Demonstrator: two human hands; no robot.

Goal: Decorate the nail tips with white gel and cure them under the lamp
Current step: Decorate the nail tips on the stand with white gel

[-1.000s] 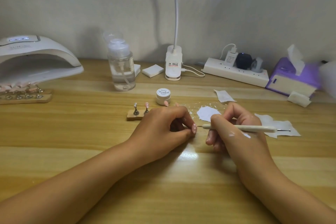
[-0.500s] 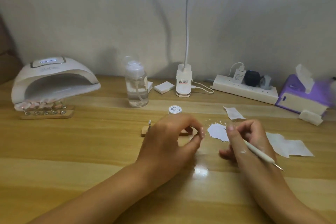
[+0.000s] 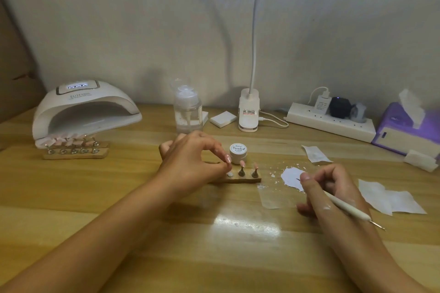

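Stand (image 3: pixel 247 180) now uncovered, left hand (image 3: pixel 192 162) at its end; tool (image 3: pixel 350 209) in right hand (image 3: pixel 333 188)

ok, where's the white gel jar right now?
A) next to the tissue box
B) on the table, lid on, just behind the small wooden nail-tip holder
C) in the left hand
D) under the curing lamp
B: the gel jar stands closed on the table, directly behind the small wooden nail-tip holder.
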